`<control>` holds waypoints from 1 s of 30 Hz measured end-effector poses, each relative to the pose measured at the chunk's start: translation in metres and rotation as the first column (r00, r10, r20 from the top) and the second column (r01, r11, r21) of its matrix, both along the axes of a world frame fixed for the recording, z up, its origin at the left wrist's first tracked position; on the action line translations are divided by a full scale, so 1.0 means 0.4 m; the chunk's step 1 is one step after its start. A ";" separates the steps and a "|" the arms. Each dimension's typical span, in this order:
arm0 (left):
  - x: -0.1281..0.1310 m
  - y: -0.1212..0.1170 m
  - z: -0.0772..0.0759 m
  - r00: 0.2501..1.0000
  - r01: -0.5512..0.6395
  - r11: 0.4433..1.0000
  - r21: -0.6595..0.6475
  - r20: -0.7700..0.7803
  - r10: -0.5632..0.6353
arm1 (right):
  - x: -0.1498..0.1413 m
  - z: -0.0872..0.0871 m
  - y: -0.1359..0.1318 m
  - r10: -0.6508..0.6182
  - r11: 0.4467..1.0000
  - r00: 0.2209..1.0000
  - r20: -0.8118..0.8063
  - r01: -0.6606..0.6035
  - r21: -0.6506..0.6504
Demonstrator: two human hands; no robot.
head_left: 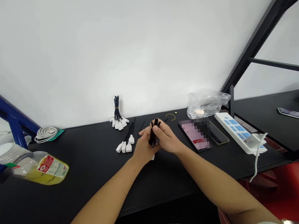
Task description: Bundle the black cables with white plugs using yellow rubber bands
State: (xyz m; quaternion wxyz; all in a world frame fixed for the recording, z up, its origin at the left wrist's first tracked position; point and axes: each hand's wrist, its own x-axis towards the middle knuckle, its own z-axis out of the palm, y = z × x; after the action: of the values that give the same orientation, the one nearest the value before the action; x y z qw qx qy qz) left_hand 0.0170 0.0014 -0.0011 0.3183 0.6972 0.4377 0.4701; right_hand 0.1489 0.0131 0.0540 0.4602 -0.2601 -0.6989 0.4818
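Note:
Both hands meet above the middle of the black table, around a bundle of short black cables (152, 138). My left hand (144, 148) is closed about its lower part. With thumb and fingers my right hand (166, 138) grips the upper part, where the cable ends stick up. A bit of white shows below my hands; most of the bundle is hidden by my fingers. Left of them lie several loose black cables with white connectors (126, 147). Against the wall, a bundle of such cables (117, 111) stands upright on its white connectors, with a yellowish band around it.
A thin yellow band (171, 116) lies behind my hands. To the right are two phones (194, 135), a clear plastic bag (208, 103) and a white power strip (238, 131). A jar of yellow liquid (47, 169) and a coiled white cable (46, 134) are at left.

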 end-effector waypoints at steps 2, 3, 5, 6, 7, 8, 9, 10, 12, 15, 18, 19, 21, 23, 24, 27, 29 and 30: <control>0.000 -0.002 0.006 0.999 0.031 0.999 -0.011 -0.012 -0.031 | 0.000 -0.003 0.005 -0.014 0.997 0.997 -0.076 0.009 -0.075; 0.000 -0.003 0.009 0.998 0.052 0.998 -0.027 -0.023 -0.053 | 0.000 -0.005 0.008 -0.010 0.996 0.993 -0.119 -0.001 -0.091; -0.001 -0.004 0.012 0.994 0.099 0.993 -0.065 -0.035 -0.101 | 0.005 -0.012 0.012 0.038 0.995 0.981 -0.192 -0.054 -0.081; -0.001 -0.004 0.013 0.992 0.121 0.989 -0.080 -0.035 -0.124 | 0.008 -0.015 0.014 0.072 0.994 0.975 -0.212 -0.088 -0.066; -0.002 -0.003 0.013 0.989 0.139 0.986 -0.089 -0.035 -0.143 | 0.011 -0.019 0.015 0.107 0.992 0.970 -0.219 -0.120 -0.047; -0.004 -0.002 0.012 0.986 0.159 0.983 -0.089 -0.042 -0.163 | 0.014 -0.023 0.016 0.137 0.989 0.968 -0.210 -0.146 -0.028; -0.005 -0.001 0.012 0.982 0.178 0.981 -0.080 -0.053 -0.182 | 0.016 -0.026 0.017 0.159 0.986 0.971 -0.181 -0.164 -0.011; -0.007 0.000 0.011 0.978 0.194 0.979 -0.064 -0.069 -0.199 | 0.017 -0.029 0.018 0.167 0.986 0.977 -0.135 -0.168 0.008; -0.009 0.001 0.009 0.973 0.207 0.978 -0.022 -0.100 -0.209 | 0.016 -0.034 0.020 0.126 0.990 0.992 -0.013 -0.125 0.069; -0.008 -0.001 0.006 0.968 0.208 0.977 -0.048 -0.135 -0.213 | 0.009 -0.036 0.022 -0.078 0.979 0.990 0.114 0.054 0.199; 0.001 -0.004 0.004 0.966 0.139 0.984 -0.111 -0.205 -0.159 | 0.003 -0.031 0.017 -0.240 0.950 0.966 0.096 0.214 0.227; 0.005 -0.004 0.004 0.965 0.103 0.990 -0.092 -0.230 -0.122 | 0.002 -0.028 0.014 -0.259 0.948 0.962 0.084 0.237 0.211; 0.014 -0.005 0.004 0.963 0.058 0.998 -0.006 -0.263 -0.057 | 0.000 -0.020 0.004 -0.266 0.952 0.962 0.065 0.251 0.176; 0.021 -0.005 0.007 0.963 0.054 0.995 0.084 -0.268 -0.029 | -0.001 -0.013 -0.004 -0.272 0.951 0.961 0.050 0.261 0.165; 0.024 -0.005 0.009 0.963 0.056 0.992 0.115 -0.267 -0.024 | -0.001 -0.010 -0.006 -0.281 0.948 0.959 0.041 0.271 0.164; 0.029 -0.008 0.015 0.966 0.062 0.989 0.135 -0.256 -0.026 | -0.002 -0.007 -0.006 -0.313 0.938 0.950 0.004 0.308 0.162; 0.031 -0.011 0.017 0.971 0.081 0.993 0.085 -0.230 -0.060 | -0.004 -0.009 -0.002 -0.330 0.932 0.944 -0.005 0.326 0.158; 0.032 -0.013 0.016 0.975 0.092 0.995 0.049 -0.205 -0.080 | -0.005 -0.012 -0.001 -0.337 0.929 0.941 0.005 0.332 0.161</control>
State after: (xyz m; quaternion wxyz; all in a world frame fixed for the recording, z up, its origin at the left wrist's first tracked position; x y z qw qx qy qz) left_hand 0.0299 -0.0038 0.0052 0.2716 0.7688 0.4233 0.3950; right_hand 0.1470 0.0128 0.0493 0.5431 -0.3460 -0.6877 0.3352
